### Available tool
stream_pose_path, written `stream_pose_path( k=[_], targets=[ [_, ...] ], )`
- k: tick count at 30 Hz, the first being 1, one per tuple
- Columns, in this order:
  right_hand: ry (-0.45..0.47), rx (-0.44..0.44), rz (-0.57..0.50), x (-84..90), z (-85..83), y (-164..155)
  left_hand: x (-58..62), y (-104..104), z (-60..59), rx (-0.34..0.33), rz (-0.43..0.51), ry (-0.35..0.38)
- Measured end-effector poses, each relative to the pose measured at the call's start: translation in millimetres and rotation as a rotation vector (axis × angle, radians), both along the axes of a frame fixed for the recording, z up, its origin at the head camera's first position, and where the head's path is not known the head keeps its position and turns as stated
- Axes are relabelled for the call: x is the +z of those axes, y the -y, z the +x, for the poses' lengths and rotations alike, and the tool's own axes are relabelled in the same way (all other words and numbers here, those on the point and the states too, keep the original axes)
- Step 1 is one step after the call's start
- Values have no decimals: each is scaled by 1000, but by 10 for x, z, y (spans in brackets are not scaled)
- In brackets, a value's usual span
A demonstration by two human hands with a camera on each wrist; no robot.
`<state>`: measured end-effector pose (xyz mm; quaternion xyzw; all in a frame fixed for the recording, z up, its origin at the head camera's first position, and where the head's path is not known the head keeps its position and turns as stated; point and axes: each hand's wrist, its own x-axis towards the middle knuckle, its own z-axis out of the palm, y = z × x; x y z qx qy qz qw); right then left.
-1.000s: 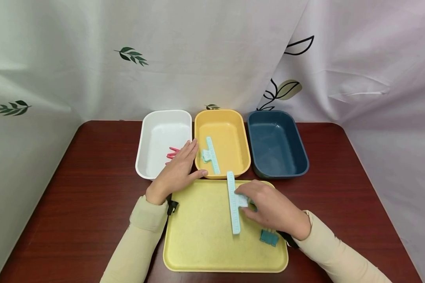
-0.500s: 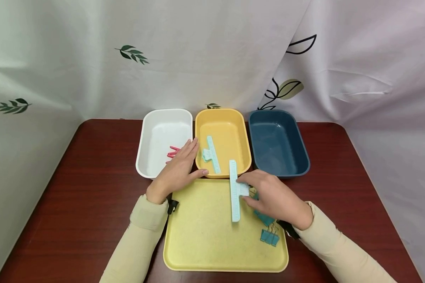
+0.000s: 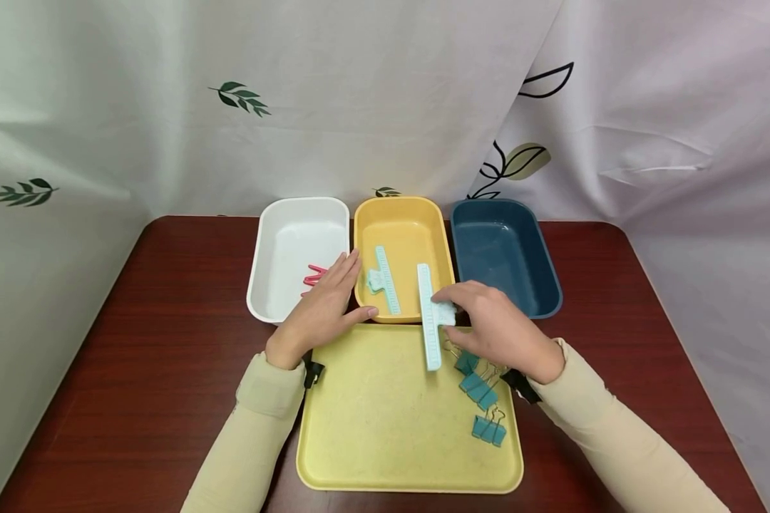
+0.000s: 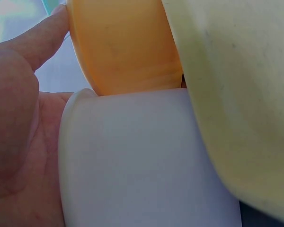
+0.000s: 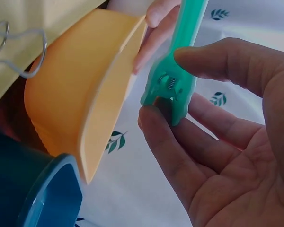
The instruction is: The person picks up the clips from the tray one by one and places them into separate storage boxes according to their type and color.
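My right hand (image 3: 488, 324) pinches a long pale-teal bag clip (image 3: 428, 315) by its handle, holding it over the near rim of the yellow bin (image 3: 403, 221). In the right wrist view the thumb and fingers squeeze the clip's handle (image 5: 173, 90). A second teal bag clip (image 3: 383, 279) lies inside the yellow bin. My left hand (image 3: 324, 306) rests flat with straight fingers across the near corners of the white bin (image 3: 295, 228) and the yellow bin. Pink clips (image 3: 312, 276) lie in the white bin, partly hidden by my fingers.
A dark blue bin (image 3: 502, 249) stands right of the yellow bin. A flat yellow tray (image 3: 372, 427) lies in front of the bins, with several teal binder clips (image 3: 481, 399) at its right side. All rest on a dark red table (image 3: 135, 342) backed by a leaf-print curtain.
My right hand has lifted the long teal clip off the tray and carried it away from me, up to the yellow bin's near rim, uncovering the binder clips. The left hand stayed put.
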<state>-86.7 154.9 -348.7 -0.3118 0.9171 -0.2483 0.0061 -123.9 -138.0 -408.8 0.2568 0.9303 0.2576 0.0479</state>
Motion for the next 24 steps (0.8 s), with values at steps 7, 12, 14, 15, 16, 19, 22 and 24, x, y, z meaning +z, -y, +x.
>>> stream_pose_path(
  k=[7, 12, 14, 15, 16, 19, 22, 24],
  targets=[
    [1, -39, 14, 1, -125, 21, 4, -3, -5, -4, -1, 0],
    [5, -67, 5, 14, -204, 47, 7, -1, -7, -3, 5, 1],
    [13, -72, -8, 22, -237, 58, 5, 1, -7, -3, 5, 0],
    [18, -73, -15, 27, -255, 65, 4, 1, -7, -3, 5, -2],
    [25, -74, -25, 30, -274, 72, 3, 1, -7, -3, 6, -3],
    [45, -72, -47, 37, -336, 90, -1, 3, -5, -2, 5, -1],
    [61, -77, -64, 39, -400, 104, -2, 3, -4, -1, 10, 0],
    [72, -83, -70, 39, -443, 114, -3, 3, -4, -1, 13, -1]
  ],
)
